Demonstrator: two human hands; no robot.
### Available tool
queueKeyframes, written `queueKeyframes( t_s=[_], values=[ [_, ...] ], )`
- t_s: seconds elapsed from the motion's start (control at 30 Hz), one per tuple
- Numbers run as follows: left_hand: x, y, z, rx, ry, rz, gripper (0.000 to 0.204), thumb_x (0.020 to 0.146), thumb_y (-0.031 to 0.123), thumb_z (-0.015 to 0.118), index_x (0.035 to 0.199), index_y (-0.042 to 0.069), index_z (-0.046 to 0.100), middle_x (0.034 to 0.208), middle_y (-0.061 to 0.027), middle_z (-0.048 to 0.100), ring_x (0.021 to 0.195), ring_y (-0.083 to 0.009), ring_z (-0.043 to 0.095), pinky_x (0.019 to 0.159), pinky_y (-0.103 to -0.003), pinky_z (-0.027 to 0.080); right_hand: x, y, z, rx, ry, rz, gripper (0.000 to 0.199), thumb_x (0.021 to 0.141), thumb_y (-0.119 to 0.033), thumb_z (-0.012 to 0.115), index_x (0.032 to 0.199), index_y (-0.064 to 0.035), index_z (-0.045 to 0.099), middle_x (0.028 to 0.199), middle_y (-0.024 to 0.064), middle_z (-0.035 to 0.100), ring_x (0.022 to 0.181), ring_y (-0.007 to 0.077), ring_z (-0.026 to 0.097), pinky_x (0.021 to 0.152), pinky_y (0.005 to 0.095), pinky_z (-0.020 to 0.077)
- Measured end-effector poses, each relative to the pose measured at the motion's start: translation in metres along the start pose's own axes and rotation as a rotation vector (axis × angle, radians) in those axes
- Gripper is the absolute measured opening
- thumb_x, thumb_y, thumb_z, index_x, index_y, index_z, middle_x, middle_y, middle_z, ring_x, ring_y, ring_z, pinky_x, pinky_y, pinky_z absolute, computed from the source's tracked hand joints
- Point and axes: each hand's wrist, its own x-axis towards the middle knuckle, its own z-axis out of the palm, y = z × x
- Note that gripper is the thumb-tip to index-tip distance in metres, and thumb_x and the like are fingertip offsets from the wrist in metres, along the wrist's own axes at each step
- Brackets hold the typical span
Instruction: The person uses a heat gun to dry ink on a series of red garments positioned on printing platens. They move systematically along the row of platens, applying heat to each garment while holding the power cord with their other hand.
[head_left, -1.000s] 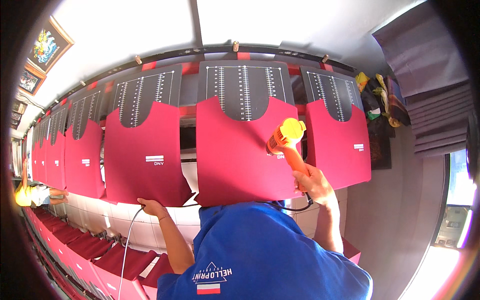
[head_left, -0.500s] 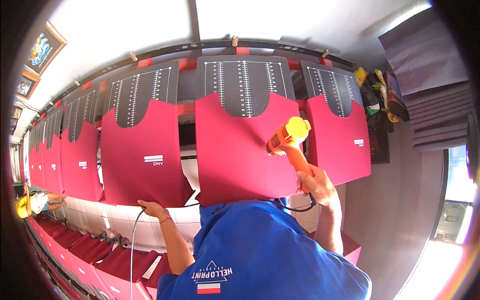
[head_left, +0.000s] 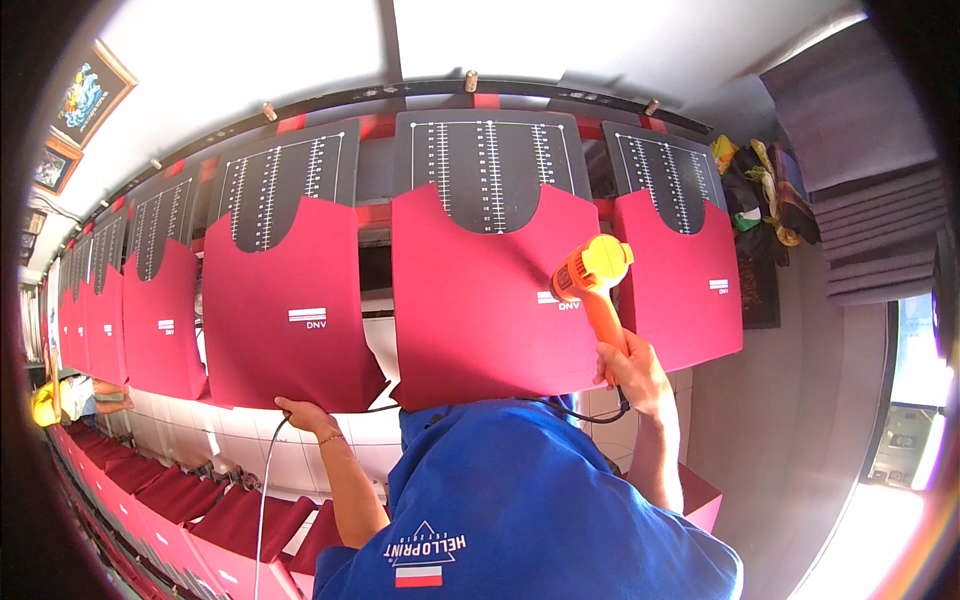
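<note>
1. Since the earlier frame, the orange, pistol-shaped, plastic-looking heat gun (head_left: 598, 290) has shifted slightly to the right, and more of the white striped print (head_left: 546, 297) shows beside its nozzle. The left hand (head_left: 307, 416) is practically unmoved.
2. Position: the heat gun is over the right-hand part of the central crimson fabric panel (head_left: 480, 330), nozzle pointing left and toward the cloth. Whether nozzle and cloth touch cannot be determined.
3. Right hand (head_left: 637, 372): fingers wrapped around the lower grip, closed on it. A black, flexible cord (head_left: 600, 419) leaves the grip's base.
4. Left hand: fingers pinching a thin, pale, flexible cable (head_left: 264, 490) at the lower edge of the neighbouring crimson fabric panel (head_left: 280, 300).
5. Support: the central panel lies over a flat black board (head_left: 490, 170) with white ruled scales; its curved neckline leaves the board's upper part exposed.
6. Handling, as judged: the gun appears rigid, moderately light and somewhat top-heavy; the grip is the proper hold, with fingers kept off the nozzle, which may be hot. The cloth appears soft and easily creased.
</note>
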Motion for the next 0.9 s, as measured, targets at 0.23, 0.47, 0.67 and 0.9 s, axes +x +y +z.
queueKeyframes(
  t_s=[0.23, 0.47, 0.67, 0.9],
  values=[
    [0.012, -0.009, -0.004, 0.003, 0.006, 0.011, 0.065, 0.102, 0.048, 0.039, 0.129, -0.010, 0.050, 0.131, -0.0209, 0.055, 0.110, -0.0322, 0.059, 0.091, -0.039, 0.052, -0.003, 0.003, -0.006, -0.002, 0.047, 0.003, 0.022, 0.095, -0.020, 0.058, 0.099, 0.0016, 0.059, 0.069, 0.0031, 0.060, 0.058, 0.0104, 0.058, 0.054, 0.0260, 0.0466],
    [0.014, -0.009, -0.005, 0.033, 0.023, -0.012, 0.065, 0.102, 0.048, 0.040, 0.131, -0.010, 0.048, 0.134, -0.0205, 0.053, 0.112, -0.0318, 0.058, 0.093, -0.039, 0.051, -0.005, 0.007, -0.013, 0.038, 0.082, 0.024, 0.022, 0.094, -0.021, 0.059, 0.097, 0.0010, 0.059, 0.069, 0.0033, 0.060, 0.058, 0.0108, 0.058, 0.055, 0.0265, 0.0472],
    [0.015, -0.010, -0.005, 0.013, 0.019, -0.012, 0.065, 0.102, 0.047, 0.039, 0.133, -0.010, 0.047, 0.135, -0.0202, 0.052, 0.114, -0.0316, 0.058, 0.095, -0.039, 0.051, -0.005, 0.009, -0.016, 0.022, 0.129, 0.039, 0.023, 0.094, -0.022, 0.059, 0.095, 0.0010, 0.059, 0.069, 0.0040, 0.060, 0.060, 0.0124, 0.060, 0.054, 0.0269, 0.0475],
    [0.016, -0.012, -0.004, 0.016, 0.026, -0.005, 0.070, 0.101, 0.049, 0.040, 0.132, -0.014, 0.047, 0.135, -0.0224, 0.053, 0.113, -0.0329, 0.059, 0.094, -0.040, 0.050, -0.004, 0.013, -0.021, 0.073, 0.133, 0.048, 0.024, 0.093, -0.023, 0.060, 0.093, 0.0012, 0.059, 0.070, 0.0049, 0.060, 0.060, 0.0129, 0.060, 0.054, 0.0273, 0.0475]
  ],
)
